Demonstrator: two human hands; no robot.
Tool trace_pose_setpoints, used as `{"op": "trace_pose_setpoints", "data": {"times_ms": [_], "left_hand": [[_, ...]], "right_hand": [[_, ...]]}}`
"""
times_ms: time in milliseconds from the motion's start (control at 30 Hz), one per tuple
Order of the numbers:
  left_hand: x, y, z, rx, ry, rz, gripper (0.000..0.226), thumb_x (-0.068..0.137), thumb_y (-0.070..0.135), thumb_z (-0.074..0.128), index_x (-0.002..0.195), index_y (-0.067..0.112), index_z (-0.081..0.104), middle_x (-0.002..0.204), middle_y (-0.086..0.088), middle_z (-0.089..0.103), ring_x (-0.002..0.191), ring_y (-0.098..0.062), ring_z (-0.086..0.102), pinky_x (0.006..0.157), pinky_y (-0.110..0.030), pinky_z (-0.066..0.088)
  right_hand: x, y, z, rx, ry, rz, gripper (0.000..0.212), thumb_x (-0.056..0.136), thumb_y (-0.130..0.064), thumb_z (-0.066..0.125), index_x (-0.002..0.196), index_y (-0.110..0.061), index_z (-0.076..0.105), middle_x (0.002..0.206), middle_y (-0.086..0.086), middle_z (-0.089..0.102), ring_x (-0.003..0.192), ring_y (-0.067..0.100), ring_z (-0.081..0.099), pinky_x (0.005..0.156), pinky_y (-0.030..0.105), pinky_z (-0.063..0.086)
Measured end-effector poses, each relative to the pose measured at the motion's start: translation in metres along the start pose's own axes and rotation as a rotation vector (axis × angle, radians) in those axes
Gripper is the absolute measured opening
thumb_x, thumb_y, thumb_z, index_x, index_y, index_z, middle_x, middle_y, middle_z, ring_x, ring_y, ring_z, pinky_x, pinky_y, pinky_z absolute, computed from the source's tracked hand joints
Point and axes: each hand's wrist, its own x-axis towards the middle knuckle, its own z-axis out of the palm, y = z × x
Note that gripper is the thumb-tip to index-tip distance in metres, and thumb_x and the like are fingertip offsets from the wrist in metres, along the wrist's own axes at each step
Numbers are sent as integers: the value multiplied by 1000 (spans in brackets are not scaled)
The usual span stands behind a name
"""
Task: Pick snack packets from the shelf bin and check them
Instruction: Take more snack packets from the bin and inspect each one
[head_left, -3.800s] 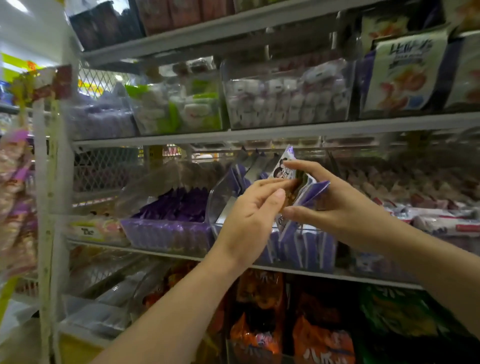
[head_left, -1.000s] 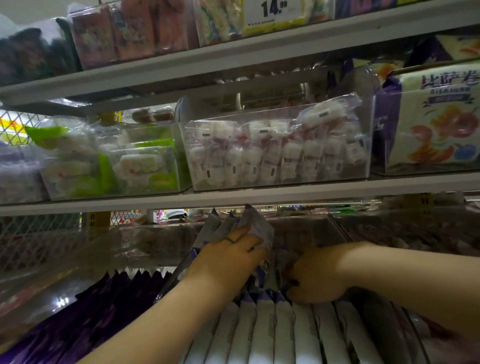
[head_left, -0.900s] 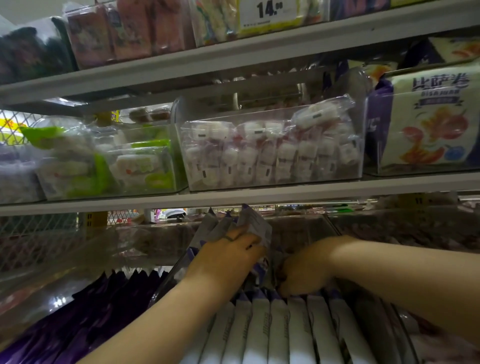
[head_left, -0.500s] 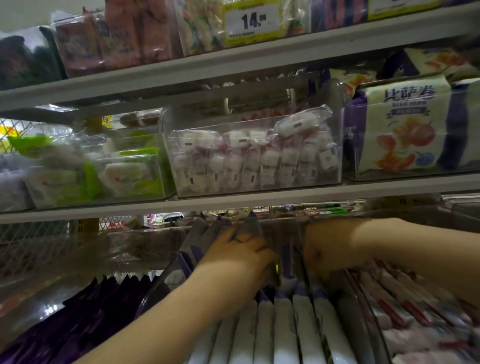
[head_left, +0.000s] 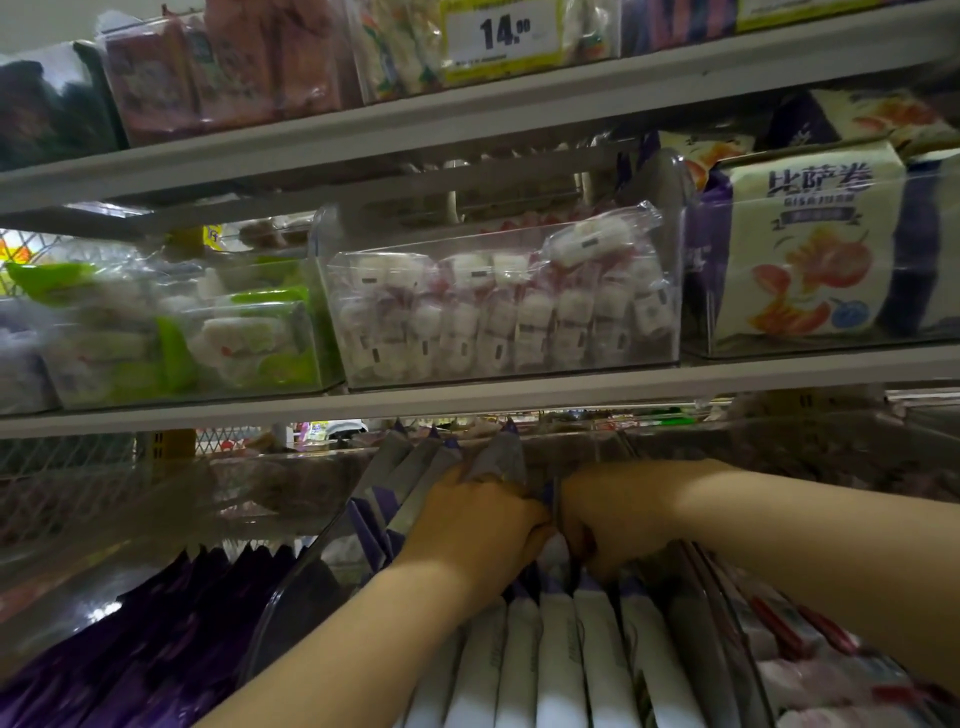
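Just left of the clear bin (head_left: 291, 597): dark purple packets (head_left: 130, 654), stood on edge in a row. Inside the clear bin: white-and-purple snack packets (head_left: 561, 660), upright at the front, a few leaning back at the rear. Over the middle of the bin, stretched in from the lower left: left hand (head_left: 478, 525), knuckles up, fingers curled down among the packet tops, tips hidden; cannot tell whether gripping one. Touching it, stretched in from the right: right hand (head_left: 608, 514), fingers likewise bent down into the packets, one purple packet edge upright between both hands; hold on it not clear. Just right of the bin: red-and-white packets (head_left: 810, 644).
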Motion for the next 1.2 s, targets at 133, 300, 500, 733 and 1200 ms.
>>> {"op": "trace_pose_setpoints", "data": {"times_ms": [133,300,500,733,1200], "left_hand": [[-1,-5,3,-24,5,-15,37,101,46,34,111,32,67,113,7,67,108,-21,56,102,-33,27],[-5,-7,5,-39,2,-6,37,101,46,34,112,33,66,114,8,67,111,-20,55,106,-35,25],[-8,-12,6,-52,-47,-14,35,102,45,35,119,37,64,123,8,62,123,-19,48,111,-40,24],[-9,-15,8,-104,-31,-13,35,101,48,34,119,40,63,126,13,63,123,-16,49,112,-37,17],[-11,-1,-20,-63,-221,-35,31,101,37,38,125,40,57,145,-2,47,137,-31,37,116,-45,19]], "right_hand": [[-1,2,3,34,17,-2,13,84,-26,68,88,-15,72,62,-10,49,56,7,45,52,17,35],[-1,-3,4,-4,-52,-32,28,91,-15,56,116,-21,69,106,0,68,88,18,58,68,16,38],[0,1,4,-7,-68,34,32,93,-14,51,118,-25,67,116,0,66,97,18,60,86,30,49],[-3,9,6,15,174,91,18,92,-16,52,99,-19,69,97,0,66,83,19,59,74,28,47],[-56,-9,12,680,927,237,12,96,-14,51,86,-18,52,85,-1,63,72,12,65,58,22,55]]}}
